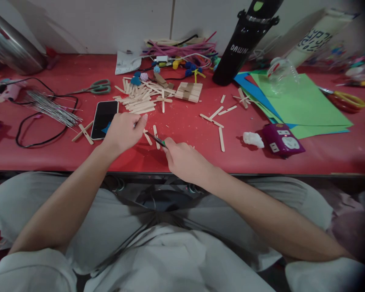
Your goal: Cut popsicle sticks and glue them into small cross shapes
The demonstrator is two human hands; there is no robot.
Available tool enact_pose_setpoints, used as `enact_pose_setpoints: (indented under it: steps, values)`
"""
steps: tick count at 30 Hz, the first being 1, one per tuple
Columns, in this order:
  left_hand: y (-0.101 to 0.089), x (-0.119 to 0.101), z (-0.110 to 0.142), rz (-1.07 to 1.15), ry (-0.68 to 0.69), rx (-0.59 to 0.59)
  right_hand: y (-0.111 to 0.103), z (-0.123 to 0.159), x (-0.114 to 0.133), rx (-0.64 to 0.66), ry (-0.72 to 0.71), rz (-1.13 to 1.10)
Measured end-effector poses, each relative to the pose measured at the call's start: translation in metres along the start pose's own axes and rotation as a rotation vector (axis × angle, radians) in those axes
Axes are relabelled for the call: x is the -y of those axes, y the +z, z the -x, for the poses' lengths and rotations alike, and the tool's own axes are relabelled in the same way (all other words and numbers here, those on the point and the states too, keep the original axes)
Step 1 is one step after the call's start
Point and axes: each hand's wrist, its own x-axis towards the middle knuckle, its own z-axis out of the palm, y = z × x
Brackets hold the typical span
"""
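Note:
My left hand (125,129) is closed over the front of the red table, its thumb against the curled fingers; whatever it pinches is hidden. My right hand (187,161) is wrapped round a slim dark-bladed tool (155,138) with a bit of green at its handle; I cannot tell if it is a knife or closed scissors. The blade points left, its tip close to a short wooden craft stick (147,138) beside my left fingers. Under the blade lies another craft stick (156,140). Partly behind my left wrist is a phone (105,113) with a blue star shape on it.
A craft stick pile (140,99) and stick bundle (189,92) lie behind my hands. Wires (53,107) and grey-green scissors (99,86) are left. A black bottle (241,42), coloured paper (307,101), purple power adapter (282,140) and white crumpled lump (253,139) are right.

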Motion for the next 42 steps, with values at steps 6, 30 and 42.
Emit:
enact_pose_setpoints:
  steps: [6,30,42]
  values:
    - [-0.005,0.002,-0.002,0.021,0.016,0.045,0.002,0.002,-0.001,-0.026,-0.002,0.01]
    - [0.025,0.0,0.01,0.218,-0.02,0.162,0.003,-0.006,-0.041,-0.311,0.136,-0.59]
    - [0.025,0.001,0.015,-0.218,0.123,0.347,-0.014,-0.001,-0.047,0.021,0.146,-0.278]
